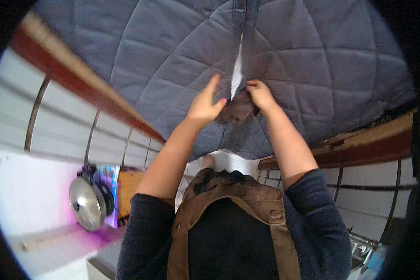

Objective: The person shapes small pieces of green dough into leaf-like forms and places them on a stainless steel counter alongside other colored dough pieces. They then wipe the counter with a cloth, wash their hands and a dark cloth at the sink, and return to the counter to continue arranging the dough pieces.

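Note:
A grey quilted fabric curtain (182, 59) hangs before me, with a narrow white gap running down between its two panels. My left hand (206, 105) is at the left of the gap, fingers spread, with nothing seen in its grasp. On the other side of the gap, my right hand (259, 93) has its fingers bent at the panel's edge; whether they pinch the fabric cannot be made out. Between and just below the hands is a blurred dark brown patch (239, 108), whose nature is unclear.
Wooden door-frame edges, painted red-brown, run along the left (87, 92) and right (367, 148), beside white tiled walls. At lower left is an electric pan with a metal lid (87, 204). A metal rack (362, 245) stands at lower right. A bare foot (208, 161) shows below the curtain.

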Available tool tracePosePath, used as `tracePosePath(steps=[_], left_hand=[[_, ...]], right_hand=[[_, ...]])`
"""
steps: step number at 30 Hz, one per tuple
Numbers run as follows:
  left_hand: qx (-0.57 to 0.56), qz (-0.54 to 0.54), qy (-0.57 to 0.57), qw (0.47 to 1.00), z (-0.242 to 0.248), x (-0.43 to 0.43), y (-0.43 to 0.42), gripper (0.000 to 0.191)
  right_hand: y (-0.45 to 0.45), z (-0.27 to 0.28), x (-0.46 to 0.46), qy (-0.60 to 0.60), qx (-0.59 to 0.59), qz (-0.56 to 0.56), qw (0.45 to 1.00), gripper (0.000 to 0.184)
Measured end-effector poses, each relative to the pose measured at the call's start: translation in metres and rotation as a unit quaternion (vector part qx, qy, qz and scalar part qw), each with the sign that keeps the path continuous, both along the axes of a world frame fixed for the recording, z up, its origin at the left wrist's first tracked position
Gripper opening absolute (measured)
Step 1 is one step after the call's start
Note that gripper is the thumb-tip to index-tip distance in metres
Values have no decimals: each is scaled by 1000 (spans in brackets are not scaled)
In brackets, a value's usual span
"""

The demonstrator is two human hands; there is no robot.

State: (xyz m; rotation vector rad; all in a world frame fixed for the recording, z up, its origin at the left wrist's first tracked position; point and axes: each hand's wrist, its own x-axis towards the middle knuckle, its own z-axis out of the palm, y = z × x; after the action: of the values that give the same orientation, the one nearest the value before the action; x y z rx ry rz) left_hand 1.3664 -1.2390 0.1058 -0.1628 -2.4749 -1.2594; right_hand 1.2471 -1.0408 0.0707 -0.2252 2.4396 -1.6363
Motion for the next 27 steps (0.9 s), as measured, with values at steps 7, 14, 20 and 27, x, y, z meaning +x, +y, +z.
tracePosePath(steps=[7,14,20,27], left_hand=[[-163,411,67,895,9,-163,-160,82],[-19,97,259,961,62,-333,-25,28],[431,-149,-201,867,0,-507,93,68],[609,-305,-345,645,-32,-678,153,76]], right_hand=[[247,67,-129,118,-266,-445,847,28],[256,52,-254,192,-419,-506,729,22],[183,92,-421,3,-454,-308,836,45],[141,105,-559,-166,-443,-111,874,50]])
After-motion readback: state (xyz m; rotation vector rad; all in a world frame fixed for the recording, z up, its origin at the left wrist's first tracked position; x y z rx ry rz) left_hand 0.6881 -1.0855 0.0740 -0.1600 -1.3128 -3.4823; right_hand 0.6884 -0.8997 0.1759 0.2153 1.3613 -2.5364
